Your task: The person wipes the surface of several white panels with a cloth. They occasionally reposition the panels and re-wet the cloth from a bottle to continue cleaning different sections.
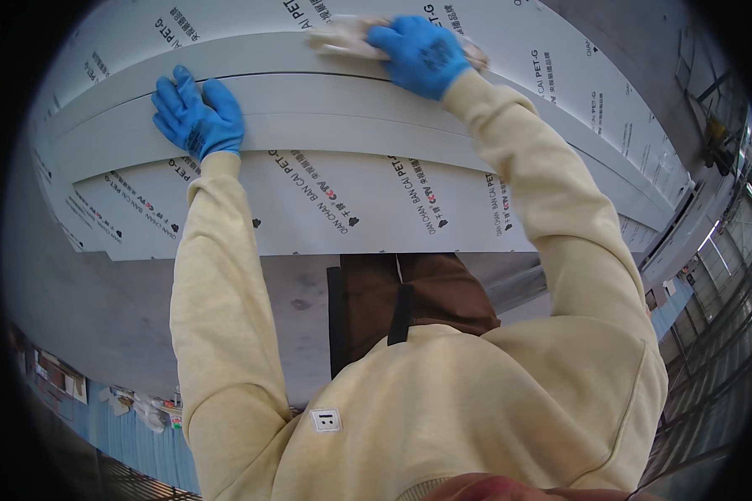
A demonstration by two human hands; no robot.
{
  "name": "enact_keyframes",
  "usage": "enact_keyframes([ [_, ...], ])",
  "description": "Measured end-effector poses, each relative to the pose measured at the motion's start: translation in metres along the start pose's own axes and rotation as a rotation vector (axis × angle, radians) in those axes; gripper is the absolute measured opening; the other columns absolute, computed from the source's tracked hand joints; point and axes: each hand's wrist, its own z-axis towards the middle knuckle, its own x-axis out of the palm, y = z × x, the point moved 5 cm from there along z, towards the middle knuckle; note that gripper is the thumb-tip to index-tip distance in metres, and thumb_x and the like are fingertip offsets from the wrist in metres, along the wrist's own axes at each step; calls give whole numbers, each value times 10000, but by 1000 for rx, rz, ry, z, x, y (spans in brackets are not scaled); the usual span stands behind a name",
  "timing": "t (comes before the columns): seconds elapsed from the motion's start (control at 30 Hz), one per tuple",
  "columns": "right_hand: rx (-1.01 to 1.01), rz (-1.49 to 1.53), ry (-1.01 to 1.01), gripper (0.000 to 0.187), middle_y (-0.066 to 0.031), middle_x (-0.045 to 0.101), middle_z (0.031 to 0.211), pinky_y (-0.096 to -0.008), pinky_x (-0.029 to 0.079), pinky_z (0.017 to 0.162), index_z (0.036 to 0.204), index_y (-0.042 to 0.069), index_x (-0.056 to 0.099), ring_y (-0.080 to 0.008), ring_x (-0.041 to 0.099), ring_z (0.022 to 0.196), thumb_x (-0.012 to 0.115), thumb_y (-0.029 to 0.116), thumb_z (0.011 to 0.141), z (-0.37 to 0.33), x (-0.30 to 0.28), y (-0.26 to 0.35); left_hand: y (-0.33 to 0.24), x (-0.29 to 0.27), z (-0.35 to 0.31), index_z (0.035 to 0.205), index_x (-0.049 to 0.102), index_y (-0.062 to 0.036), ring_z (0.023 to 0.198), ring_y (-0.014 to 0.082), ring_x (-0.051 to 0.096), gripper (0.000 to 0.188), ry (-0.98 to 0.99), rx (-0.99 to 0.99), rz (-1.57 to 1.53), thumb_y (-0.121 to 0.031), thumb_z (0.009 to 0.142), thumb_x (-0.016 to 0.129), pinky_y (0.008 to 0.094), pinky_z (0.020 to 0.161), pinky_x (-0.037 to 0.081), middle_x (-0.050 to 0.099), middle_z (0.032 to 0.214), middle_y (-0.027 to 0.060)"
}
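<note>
Left hand (199, 115), blue-gloved, lies open, palm down on the grey panel (326, 108) at ten o'clock; up at twelve, the right hand (422, 54) grips a pale cloth (347, 38) at its far edge! That panel stretches from nine round to three, printed white sheeting (334, 200) along both sides.

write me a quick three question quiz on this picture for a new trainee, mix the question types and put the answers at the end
1. Short answer: what does the right hand hold?

2. True or false: the left hand is wrapped around a tool handle.

3. Multiple choice: what colour are both gloves?
a) black
b) yellow
c) blue

Key:
1. A pale cloth.
2. False; it lies open on a pale grey panel.
3. c
</note>
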Motion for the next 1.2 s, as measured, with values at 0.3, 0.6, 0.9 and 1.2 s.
enact_keyframes([
  [0.3, -76, -21, -144, 363, -118, 687, 1006, -478, 567, 790, 1169, 199, 669, -349, 676, 929, 718, 162, 811, -24, -6, -19, 1, -2, 7, 1400, 578, -25, 1343, 415, 451, 583, 31, 62, 112, -409, 968, 511, 539, 1164, 261, 505, 1471, 249],
  [0.6, 420, -236, -150, 378, -102, 685, 894, -470, 555, 803, 1143, 203, 687, -357, 652, 929, 709, 103, 779, -249, -60, -154, -4, 1, 3, 1417, 587, -57, 1368, 427, 451, 574, -46, 36, 133, -428, 987, 501, 526, 1164, 284, 509, 1486, 255],
  [0.9, -33, -78, 21, 242, -138, 699, 956, -488, 587, 736, 1114, 101, 659, -366, 696, 896, 595, 135, 883, 0, 4, 5, -3, -1, 1, 1428, 578, -51, 1382, 428, 438, 602, -33, 33, 116, -454, 993, 477, 519, 1174, 267, 508, 1489, 258],
  [1.2, -119, 53, -43, 254, -138, 712, 1059, -441, 613, 724, 1160, 86, 654, -322, 728, 917, 608, 188, 932, 101, 16, 85, -1, 0, 5, 1444, 574, -64, 1414, 436, 419, 614, -4, 34, 46, -483, 1009, 463, 527, 1194, 238, 495, 1511, 262],
])
